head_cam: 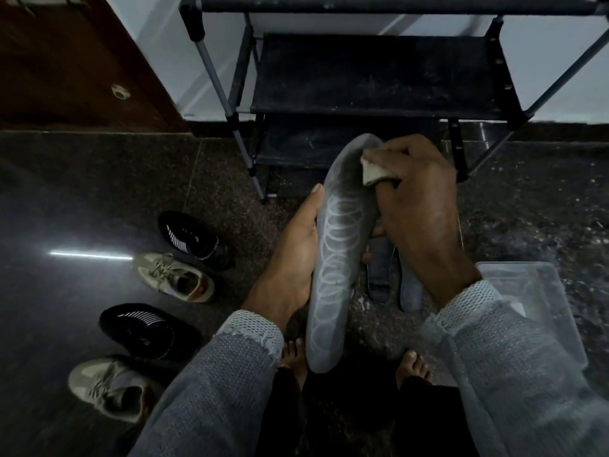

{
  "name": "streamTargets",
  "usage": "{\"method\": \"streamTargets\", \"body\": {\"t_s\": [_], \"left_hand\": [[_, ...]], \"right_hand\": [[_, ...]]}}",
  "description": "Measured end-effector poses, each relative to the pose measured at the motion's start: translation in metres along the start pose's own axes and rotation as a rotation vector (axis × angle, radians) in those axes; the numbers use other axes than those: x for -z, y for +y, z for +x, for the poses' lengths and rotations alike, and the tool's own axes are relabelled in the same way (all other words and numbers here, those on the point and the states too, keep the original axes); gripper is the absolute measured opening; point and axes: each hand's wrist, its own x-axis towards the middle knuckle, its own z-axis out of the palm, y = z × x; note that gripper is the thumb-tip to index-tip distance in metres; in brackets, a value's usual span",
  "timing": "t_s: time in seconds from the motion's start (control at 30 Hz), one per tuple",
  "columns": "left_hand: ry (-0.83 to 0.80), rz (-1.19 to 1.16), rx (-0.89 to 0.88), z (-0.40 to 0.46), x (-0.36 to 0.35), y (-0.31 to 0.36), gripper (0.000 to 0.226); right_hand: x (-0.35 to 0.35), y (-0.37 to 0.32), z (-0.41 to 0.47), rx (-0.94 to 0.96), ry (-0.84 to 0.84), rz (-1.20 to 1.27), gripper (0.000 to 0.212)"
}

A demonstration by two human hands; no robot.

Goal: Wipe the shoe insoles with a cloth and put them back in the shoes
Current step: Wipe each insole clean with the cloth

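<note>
Wiping grey insole (333,258), held upright above the floor.
Left hand (296,252) gripped the insole's edge; right hand (418,206) clutched the cloth (374,171) against its toe end. Judgement: firm backing, long strokes toe to heel. Two insoles (392,275) waited on the floor.

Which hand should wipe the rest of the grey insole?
Probably right. The right hand already grips the pale cloth against the grey ring-patterned insole near its far end; the left hand holds it steady.
</note>
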Motion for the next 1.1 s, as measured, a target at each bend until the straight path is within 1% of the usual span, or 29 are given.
{"method": "streamTargets", "body": {"t_s": [0.1, 0.17, 0.27, 0.33, 0.4, 0.43, 0.5, 0.57, 0.63, 0.7, 0.77, 0.8, 0.87, 1.0, 1.1], "left_hand": [[0.048, -0.037, -0.020, 0.000, 0.005, 0.004, 0.056], [0.105, -0.007, -0.049, 0.002, 0.009, 0.007, 0.058], [0.131, 0.064, -0.069, 0.002, 0.011, 0.009, 0.050], [0.148, 0.084, -0.077, 0.003, 0.011, 0.008, 0.047], [0.135, 0.033, -0.059, 0.001, 0.007, 0.008, 0.051], [0.125, 0.012, -0.065, 0.000, 0.005, 0.009, 0.051], [0.148, 0.059, -0.092, 0.000, 0.005, 0.009, 0.046], [0.177, 0.140, -0.147, 0.004, 0.009, 0.009, 0.034], [0.191, 0.124, -0.158, 0.005, 0.013, 0.009, 0.036], [0.180, 0.036, -0.130, 0.001, 0.009, 0.012, 0.039], [0.144, -0.060, -0.096, -0.003, 0.000, 0.014, 0.045], [0.131, -0.086, -0.092, -0.004, -0.002, 0.013, 0.047], [0.148, -0.072, -0.113, -0.002, -0.002, 0.010, 0.048], [0.193, -0.016, -0.093, -0.002, 0.001, 0.014, 0.046], [0.202, -0.087, -0.034, -0.004, 0.000, 0.019, 0.053]], "right_hand": [[-0.008, -0.010, -0.013, 0.047, -0.091, 0.001, 0.019], [-0.014, -0.021, -0.021, 0.111, -0.139, 0.005, 0.022], [-0.019, -0.025, -0.026, 0.195, -0.159, -0.047, 0.022], [-0.016, -0.018, -0.022, 0.129, -0.132, -0.045, 0.020], [-0.012, -0.010, -0.018, 0.052, -0.097, -0.039, 0.019], [-0.011, -0.009, -0.018, 0.046, -0.092, -0.041, 0.018], [-0.014, -0.016, -0.022, 0.099, -0.118, -0.052, 0.018], [-0.020, -0.025, -0.029, 0.166, -0.188, -0.017, 0.018], [-0.022, -0.029, -0.031, 0.153, -0.270, 0.046, 0.017], [-0.021, -0.025, -0.027, 0.174, -0.215, -0.015, 0.021], [-0.016, -0.015, -0.021, 0.117, -0.128, -0.030, 0.021], [-0.013, -0.011, -0.018, 0.082, -0.106, -0.015, 0.020], [-0.010, -0.010, -0.017, 0.072, -0.091, 0.001, 0.019], [-0.019, -0.026, -0.028, 0.210, -0.163, 0.004, 0.018], [-0.023, -0.030, -0.030, 0.242, -0.229, 0.021, 0.021]]}}
